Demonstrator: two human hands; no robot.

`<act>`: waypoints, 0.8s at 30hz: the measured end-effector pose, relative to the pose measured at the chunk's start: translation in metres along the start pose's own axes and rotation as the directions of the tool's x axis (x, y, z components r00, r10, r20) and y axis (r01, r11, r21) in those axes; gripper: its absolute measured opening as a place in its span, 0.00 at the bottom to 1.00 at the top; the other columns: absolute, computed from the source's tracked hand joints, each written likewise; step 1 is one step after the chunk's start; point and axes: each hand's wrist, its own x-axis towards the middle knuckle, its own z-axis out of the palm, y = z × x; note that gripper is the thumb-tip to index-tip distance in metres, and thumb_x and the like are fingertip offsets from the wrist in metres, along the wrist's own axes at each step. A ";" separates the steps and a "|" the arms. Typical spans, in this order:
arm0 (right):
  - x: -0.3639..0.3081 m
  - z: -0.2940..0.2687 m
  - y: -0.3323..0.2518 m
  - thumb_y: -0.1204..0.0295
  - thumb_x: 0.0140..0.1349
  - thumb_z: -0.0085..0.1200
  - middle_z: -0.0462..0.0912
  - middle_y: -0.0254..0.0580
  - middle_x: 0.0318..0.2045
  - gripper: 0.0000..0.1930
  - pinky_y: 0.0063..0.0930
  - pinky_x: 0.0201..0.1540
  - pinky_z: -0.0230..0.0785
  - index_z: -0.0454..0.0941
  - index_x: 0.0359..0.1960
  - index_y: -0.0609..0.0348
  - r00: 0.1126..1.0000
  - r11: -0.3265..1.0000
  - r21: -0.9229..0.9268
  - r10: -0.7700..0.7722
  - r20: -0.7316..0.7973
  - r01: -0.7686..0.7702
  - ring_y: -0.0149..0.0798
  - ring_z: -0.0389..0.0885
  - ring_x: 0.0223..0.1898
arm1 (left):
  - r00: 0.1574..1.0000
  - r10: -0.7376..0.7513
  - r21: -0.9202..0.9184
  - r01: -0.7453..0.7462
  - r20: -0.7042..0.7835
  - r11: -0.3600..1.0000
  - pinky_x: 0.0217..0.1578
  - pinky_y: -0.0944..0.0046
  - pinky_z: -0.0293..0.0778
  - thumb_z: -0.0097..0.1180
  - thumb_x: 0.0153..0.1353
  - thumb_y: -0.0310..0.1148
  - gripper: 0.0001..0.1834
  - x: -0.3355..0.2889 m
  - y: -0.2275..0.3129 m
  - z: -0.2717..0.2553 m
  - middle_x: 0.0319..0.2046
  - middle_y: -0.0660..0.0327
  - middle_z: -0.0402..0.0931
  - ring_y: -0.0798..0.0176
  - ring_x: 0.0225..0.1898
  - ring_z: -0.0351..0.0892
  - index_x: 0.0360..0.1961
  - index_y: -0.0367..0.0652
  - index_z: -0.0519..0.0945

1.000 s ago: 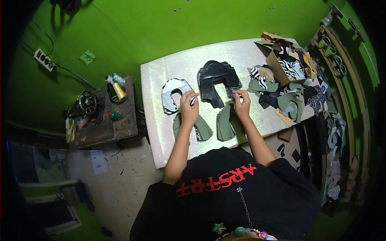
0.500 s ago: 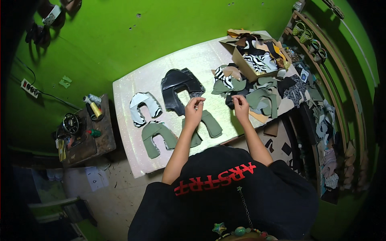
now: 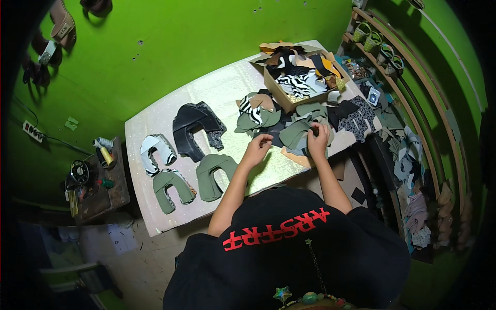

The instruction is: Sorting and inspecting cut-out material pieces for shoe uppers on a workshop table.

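Olive-green material scraps (image 3: 295, 134) lie right of the frame's centre, heaped just below the cardboard box (image 3: 279, 94). Right hand (image 3: 319, 140) is at the heap, fingers bent; left hand (image 3: 258, 150) is curled beside its lower-left edge. Neither grip can be determined. Judged step: reaching for scraps. Next move calls for separating one piece cleanly.

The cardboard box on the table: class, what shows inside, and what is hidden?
Zebra-striped scraps, black scraps and orange scraps show inside the cardboard box. Its bottom and anything beneath the top layer are covered from view.
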 end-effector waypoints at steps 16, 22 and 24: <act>0.009 -0.009 0.025 0.76 0.42 0.55 0.70 0.40 0.36 0.12 0.36 0.42 0.63 0.76 0.33 0.53 0.970 0.963 -0.189 -0.159 0.184 0.194 0.45 0.69 0.40 | 0.989 0.086 0.157 -0.104 0.119 0.982 0.41 0.63 0.68 0.53 0.52 0.32 0.16 0.047 0.000 0.056 0.36 0.51 0.72 0.58 0.39 0.73 0.42 0.36 0.72; 0.004 -0.015 0.023 0.76 0.41 0.56 0.69 0.45 0.38 0.08 0.36 0.44 0.62 0.77 0.27 0.54 0.968 0.961 -0.173 -0.187 0.167 0.215 0.47 0.68 0.40 | 0.976 0.209 0.320 -0.218 0.065 0.922 0.47 0.58 0.64 0.57 0.45 0.30 0.21 0.058 0.024 0.063 0.41 0.51 0.68 0.49 0.45 0.67 0.44 0.42 0.72; 0.001 -0.020 0.016 0.77 0.41 0.56 0.69 0.44 0.38 0.07 0.37 0.45 0.60 0.77 0.25 0.54 0.962 0.952 -0.174 -0.226 0.151 0.251 0.47 0.66 0.42 | 0.944 0.315 0.514 -0.318 0.096 0.797 0.49 0.56 0.61 0.60 0.41 0.30 0.24 0.054 0.029 0.068 0.44 0.54 0.67 0.49 0.49 0.63 0.44 0.49 0.72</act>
